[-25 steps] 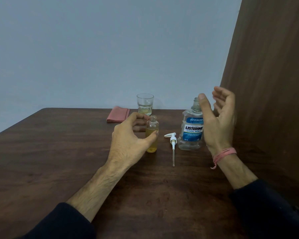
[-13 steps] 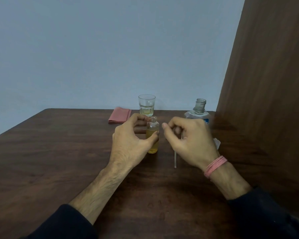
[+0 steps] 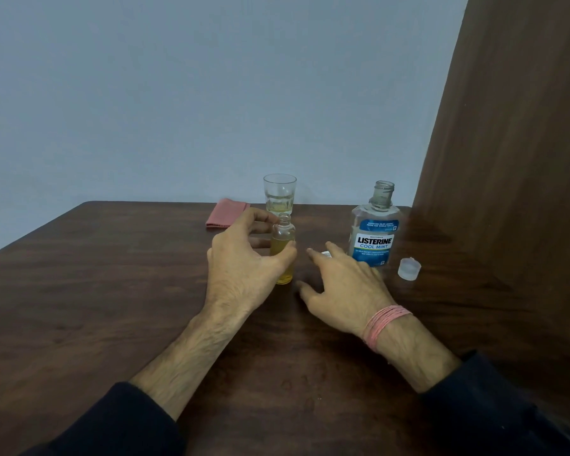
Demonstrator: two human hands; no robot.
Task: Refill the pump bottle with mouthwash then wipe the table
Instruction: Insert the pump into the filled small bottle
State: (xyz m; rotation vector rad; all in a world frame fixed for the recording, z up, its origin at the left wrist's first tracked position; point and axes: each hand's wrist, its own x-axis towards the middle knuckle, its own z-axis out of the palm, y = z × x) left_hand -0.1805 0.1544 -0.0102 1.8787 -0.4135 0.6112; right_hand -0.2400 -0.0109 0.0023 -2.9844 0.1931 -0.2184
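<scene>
My left hand (image 3: pixel 244 268) grips the small clear pump bottle (image 3: pixel 283 255), which stands upright and uncapped, about half full of yellow liquid. My right hand (image 3: pixel 343 287) lies low over the table just right of it, fingers spread. It covers the white pump head (image 3: pixel 326 254); only a sliver of white shows between the fingers. The Listerine mouthwash bottle (image 3: pixel 374 238) stands open behind the right hand. Its clear cap (image 3: pixel 409 268) lies on the table to the bottle's right.
A drinking glass (image 3: pixel 279 195) with a little pale liquid stands right behind the pump bottle. A folded pink cloth (image 3: pixel 226 217) lies at the far edge of the dark wooden table (image 3: pixel 112 307). A brown wooden panel (image 3: pixel 507 159) walls off the right side.
My right hand came down from beside the mouthwash bottle's neck, moved left and now lies over the pump head. The cap now shows on the table. The left hand kept its hold.
</scene>
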